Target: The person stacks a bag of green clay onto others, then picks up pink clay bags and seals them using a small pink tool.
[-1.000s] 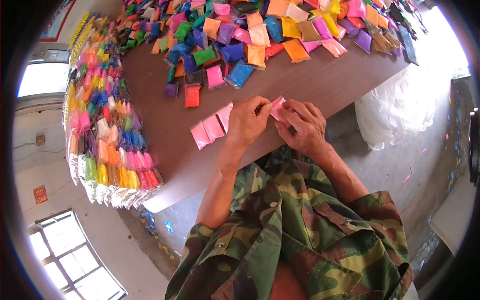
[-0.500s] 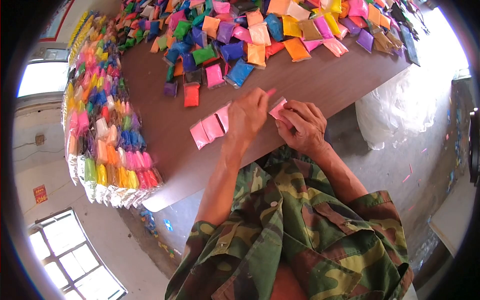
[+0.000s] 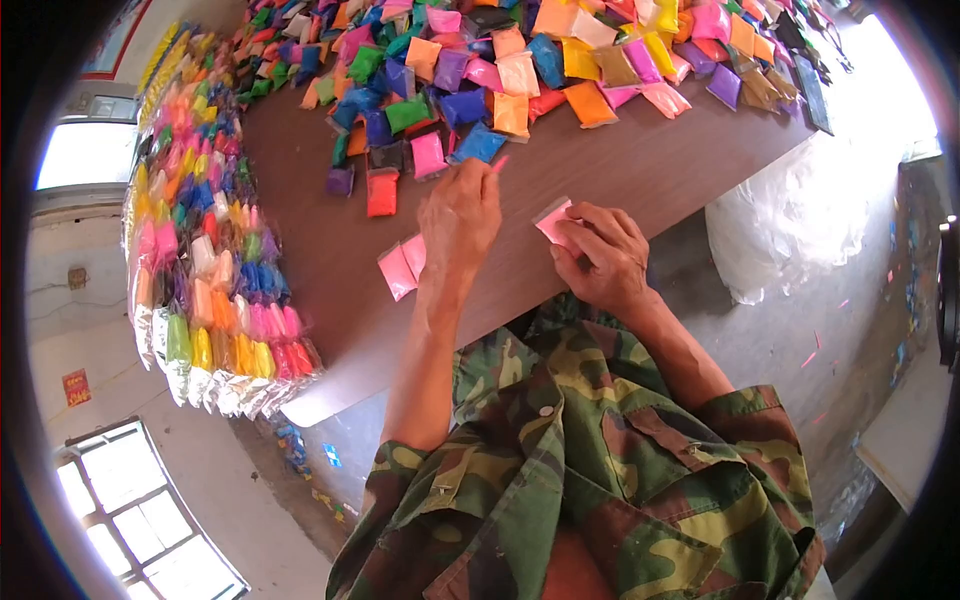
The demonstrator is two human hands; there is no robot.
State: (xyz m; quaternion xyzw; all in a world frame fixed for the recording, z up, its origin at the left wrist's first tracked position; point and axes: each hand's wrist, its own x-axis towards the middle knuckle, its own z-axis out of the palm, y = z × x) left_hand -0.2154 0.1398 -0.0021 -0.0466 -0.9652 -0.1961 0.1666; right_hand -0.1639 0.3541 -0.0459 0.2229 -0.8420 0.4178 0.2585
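My right hand (image 3: pixel 606 257) is closed on a small pink packet (image 3: pixel 551 221), its fingers and thumb gripping the near side while the clear edge sticks out to the left. My left hand (image 3: pixel 462 212) is a loose fist with a thin pink strip (image 3: pixel 502 163) poking out past its fingertips. Beside the left wrist, two pink packets (image 3: pixel 398 271) lie flat in a row on the brown table (image 3: pixel 330 300); whatever lies under that hand and forearm is hidden. Just beyond the left hand are a blue packet (image 3: pixel 478 144) and a red packet (image 3: pixel 382 192).
A heap of colourful packets (image 3: pixel 463 107) covers the far side of the table. Clear bags of bright packets (image 3: pixel 205 270) are stacked along the left edge. A white plastic bag (image 3: pixel 780 225) hangs at the right, above a floor with scattered pink scraps (image 3: pixel 809 358).
My left hand has moved left and slightly away from me with the pink strip, now covering one packet of the row. My right hand stays nearly still, and more of its packet shows.
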